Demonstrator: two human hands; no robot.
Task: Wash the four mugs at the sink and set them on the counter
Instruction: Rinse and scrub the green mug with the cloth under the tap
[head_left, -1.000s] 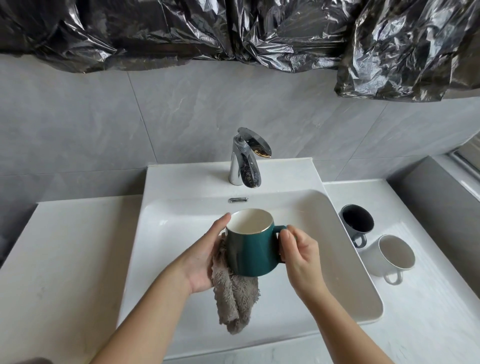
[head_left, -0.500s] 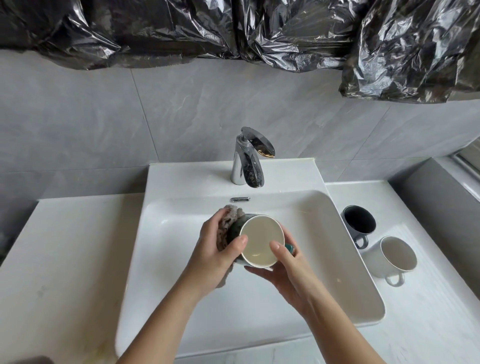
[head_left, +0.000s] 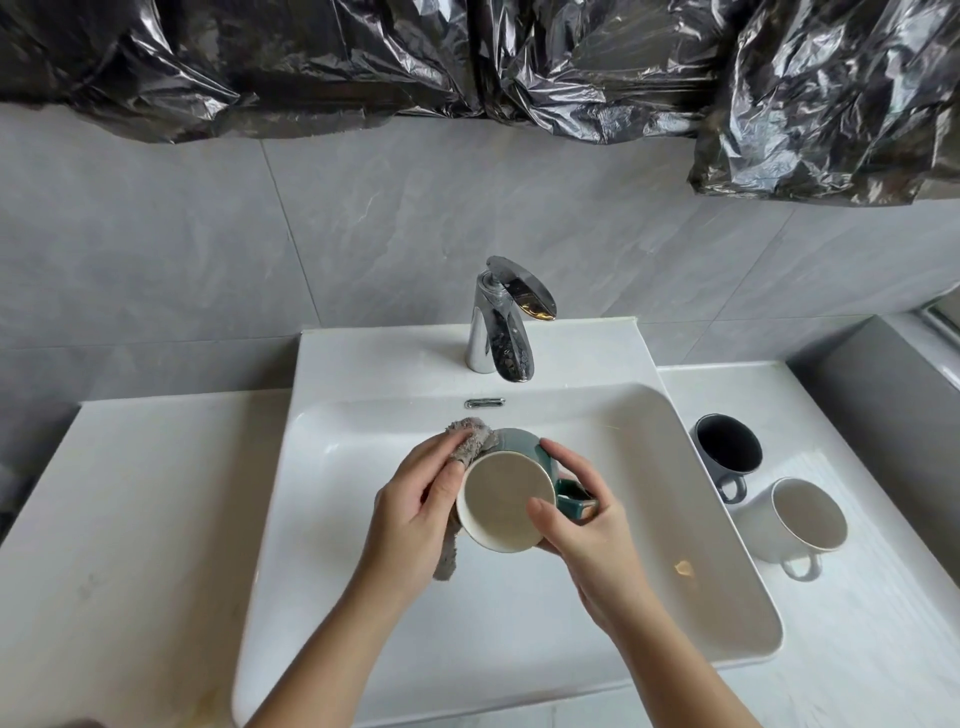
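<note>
in the head view, the green mug (head_left: 506, 501) is gripped over the sink (head_left: 649, 545) by the right hand (head_left: 587, 525), tipped mouth-up so its side can be wiped with the cloth (head_left: 470, 441) clutched in the left hand (head_left: 415, 499), while a dark mug (head_left: 727, 452) and a white mug (head_left: 800, 519) are stood aside on the table (head_left: 857, 649).

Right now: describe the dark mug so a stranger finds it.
Start at the white sink; two mugs stand on the counter to its right. The dark mug is the one nearer the wall. Unlike the white mug, it is dark inside.
</note>
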